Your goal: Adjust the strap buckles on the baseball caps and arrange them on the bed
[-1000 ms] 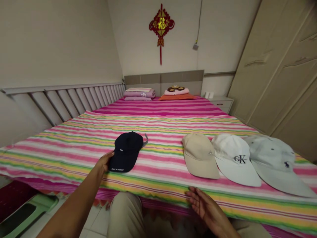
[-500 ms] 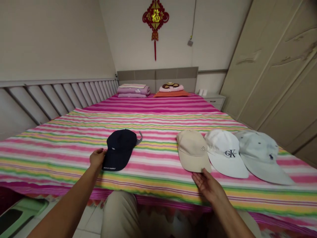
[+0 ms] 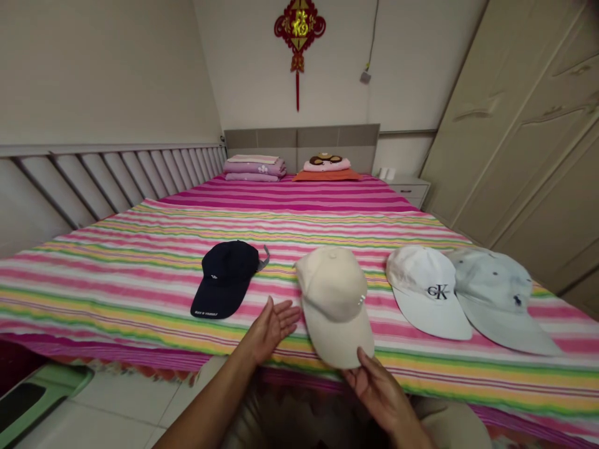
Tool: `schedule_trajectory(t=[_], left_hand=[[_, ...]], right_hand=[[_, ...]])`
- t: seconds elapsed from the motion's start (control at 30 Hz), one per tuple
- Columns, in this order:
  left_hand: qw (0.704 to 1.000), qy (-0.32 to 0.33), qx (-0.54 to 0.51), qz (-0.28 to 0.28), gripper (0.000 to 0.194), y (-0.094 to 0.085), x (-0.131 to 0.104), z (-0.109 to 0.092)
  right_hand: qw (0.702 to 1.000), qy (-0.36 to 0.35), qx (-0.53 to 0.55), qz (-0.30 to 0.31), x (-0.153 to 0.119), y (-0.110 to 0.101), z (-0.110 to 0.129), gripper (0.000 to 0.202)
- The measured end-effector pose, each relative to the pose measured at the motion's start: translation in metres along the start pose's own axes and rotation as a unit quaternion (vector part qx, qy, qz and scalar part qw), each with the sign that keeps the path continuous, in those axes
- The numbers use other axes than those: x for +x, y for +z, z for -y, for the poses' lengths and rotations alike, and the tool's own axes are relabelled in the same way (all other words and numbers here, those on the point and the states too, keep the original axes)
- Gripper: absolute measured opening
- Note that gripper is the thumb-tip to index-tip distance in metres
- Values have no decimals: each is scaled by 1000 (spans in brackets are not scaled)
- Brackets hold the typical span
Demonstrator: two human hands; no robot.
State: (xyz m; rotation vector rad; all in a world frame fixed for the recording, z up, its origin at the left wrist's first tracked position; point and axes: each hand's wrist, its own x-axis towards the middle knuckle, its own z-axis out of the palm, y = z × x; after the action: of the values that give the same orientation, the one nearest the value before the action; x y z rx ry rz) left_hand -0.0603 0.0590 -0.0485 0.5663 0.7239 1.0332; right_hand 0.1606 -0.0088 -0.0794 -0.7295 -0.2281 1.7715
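beige cap (image 3: pixel 333 296) between the hands (image 3: pixel 270 329) (brim (image 3: pixel 344 343) in the right one (image 3: pixel 378 390))

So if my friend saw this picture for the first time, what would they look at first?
Probably the striped cover first, its pink, yellow and green bands running across the foreground. Then the beige cap in front, its brim held by the right hand, between the dark cap and the white cap. High on the far wall hangs a red and gold ornament.

Right hand (image 3: pixel 381 394) partly hidden beneath beige cap (image 3: pixel 333 293).
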Motion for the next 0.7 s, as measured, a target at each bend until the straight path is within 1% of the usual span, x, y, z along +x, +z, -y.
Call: schedule_trajectory(t=[0.03,0.07,0.1,0.17,0.23,0.3,0.37,0.43,0.5,0.6,0.67,0.7], left_hand=[[999,9,-30,26,53,6,2,-6],[997,28,-53,40,50,12,4,-13],[996,48,-69,40,44,16,4,-19],[994,64,-83,17,30,22,0,-29],[996,45,-74,-6,25,25,-8,-34],[998,20,-64,-6,22,28,-18,-34],[998,7,-56,-1,19,33,-26,-31],[999,2,-33,-3,18,40,-33,-26],[1000,-3,13,-2,19,48,-38,-19],[997,-19,78,14,22,59,-42,-10],[994,-26,100,34,23,64,-44,-5],[993,-28,106,42,22,66,-46,-4]], right_hand=[[1000,0,-22,21,-7,-2,-7,32],[998,2,-46,38,-13,-5,-12,29],[996,6,-73,48,-19,-9,-16,25],[990,16,-133,54,-30,-17,-18,20],[978,36,-190,77,-38,-24,-12,25],[962,66,-228,132,-43,-28,1,34],[950,85,-242,178,-46,-25,18,42],[948,64,-248,190,-46,-12,33,51],[944,25,-260,201,-44,8,43,56],[926,-37,-313,205,-42,43,48,49],[913,-55,-349,205,-42,64,45,44],[910,-56,-363,194,-42,72,42,39]])
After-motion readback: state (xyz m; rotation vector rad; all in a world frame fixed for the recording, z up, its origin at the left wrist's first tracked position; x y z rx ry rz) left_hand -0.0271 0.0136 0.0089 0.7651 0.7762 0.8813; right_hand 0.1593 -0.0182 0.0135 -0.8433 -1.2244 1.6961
